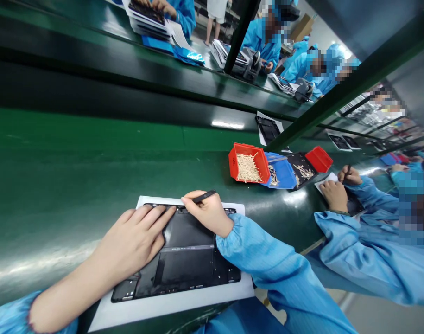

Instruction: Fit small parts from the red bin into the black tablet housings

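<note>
A black tablet housing lies on a white sheet on the bench before me, its inner side up with dark panels and small parts along the edges. My left hand rests on the left half of the housing, fingers stretched towards its far edge. Black tweezers are pinched in my right hand, which is over the far edge. Their tip points down beside my left index fingertip. The tiny part at that spot is too small to make out.
Beyond my right hand stand a red bin of small pale strips, a blue bin and a black tray. At right, a co-worker's hands work on a similar housing. A green post slants across above the bench.
</note>
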Available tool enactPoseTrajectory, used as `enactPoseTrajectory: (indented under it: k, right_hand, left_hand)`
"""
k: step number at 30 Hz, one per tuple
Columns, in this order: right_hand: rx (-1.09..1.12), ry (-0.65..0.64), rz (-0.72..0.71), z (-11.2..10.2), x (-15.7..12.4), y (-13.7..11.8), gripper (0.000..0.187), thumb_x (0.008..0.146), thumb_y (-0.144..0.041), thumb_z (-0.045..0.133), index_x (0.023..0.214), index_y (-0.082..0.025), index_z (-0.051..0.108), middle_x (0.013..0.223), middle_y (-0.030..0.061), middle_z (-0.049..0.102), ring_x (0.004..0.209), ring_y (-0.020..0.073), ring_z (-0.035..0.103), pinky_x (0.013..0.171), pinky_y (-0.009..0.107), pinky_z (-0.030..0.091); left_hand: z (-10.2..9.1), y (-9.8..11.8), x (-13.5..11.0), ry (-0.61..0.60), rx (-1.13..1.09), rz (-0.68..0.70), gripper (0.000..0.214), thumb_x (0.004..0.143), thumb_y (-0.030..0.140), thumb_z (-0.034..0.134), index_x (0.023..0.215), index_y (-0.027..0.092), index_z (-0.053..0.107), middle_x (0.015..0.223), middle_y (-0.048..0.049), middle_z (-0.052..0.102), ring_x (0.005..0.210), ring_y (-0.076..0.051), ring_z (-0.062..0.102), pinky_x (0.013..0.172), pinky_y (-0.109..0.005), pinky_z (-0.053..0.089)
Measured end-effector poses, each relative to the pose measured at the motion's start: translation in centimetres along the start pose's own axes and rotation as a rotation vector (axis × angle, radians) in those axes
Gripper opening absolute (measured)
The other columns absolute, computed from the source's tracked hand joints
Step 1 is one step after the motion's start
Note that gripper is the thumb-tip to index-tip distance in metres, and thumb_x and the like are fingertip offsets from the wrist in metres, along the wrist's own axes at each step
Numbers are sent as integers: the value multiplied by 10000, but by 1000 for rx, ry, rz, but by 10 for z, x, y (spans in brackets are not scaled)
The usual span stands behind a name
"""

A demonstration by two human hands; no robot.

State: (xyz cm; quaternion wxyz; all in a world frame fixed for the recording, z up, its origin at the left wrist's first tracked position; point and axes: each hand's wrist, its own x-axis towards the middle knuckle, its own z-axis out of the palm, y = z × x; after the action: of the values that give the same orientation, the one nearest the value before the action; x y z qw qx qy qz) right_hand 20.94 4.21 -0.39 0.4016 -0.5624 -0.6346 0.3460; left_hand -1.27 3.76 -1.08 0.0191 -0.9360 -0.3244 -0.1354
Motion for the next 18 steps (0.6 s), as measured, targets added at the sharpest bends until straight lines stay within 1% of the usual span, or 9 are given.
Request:
enactPoseTrajectory:
  k: [2, 5, 14, 18]
  right_hand:
    - [47, -15, 9, 1, 1, 3, 233, 916, -335, 598, 819, -193, 756, 769, 14, 730, 696, 158, 652, 638, 244, 503]
    - [88, -1, 10, 1, 2, 5, 230, 914, -320, 597, 817, -181, 752, 758, 16, 720, 688, 155, 645, 621, 243, 495]
    - [17, 33, -42, 1, 1, 2, 216, 916, -285, 595, 809, -194, 757, 800, 21, 746, 734, 165, 680, 671, 249, 516]
    - [-3, 37, -61, 1, 1, 1, 208, 918, -275, 599, 815, -190, 757, 806, 21, 755, 738, 163, 689, 668, 244, 515]
  left_hand:
    - [1, 0, 0, -12, 7, 5, 485, 949, 233, 456, 1420, 134, 517, 1189, -128, 679, 1009, -297, 582, 804, -441, 408]
    - [1, 0, 1, -20, 11, 6, 494, 948, 235, 457, 1431, 144, 506, 1203, -129, 670, 1021, -300, 582, 809, -444, 408]
    - [0, -2, 3, -36, 6, 11, 491, 953, 233, 442, 1434, 161, 508, 1214, -136, 656, 1010, -293, 590, 792, -430, 414]
    - [-3, 0, 6, -49, 18, 8, 480, 954, 230, 426, 1421, 175, 521, 1171, -129, 663, 1002, -293, 596, 781, -428, 413]
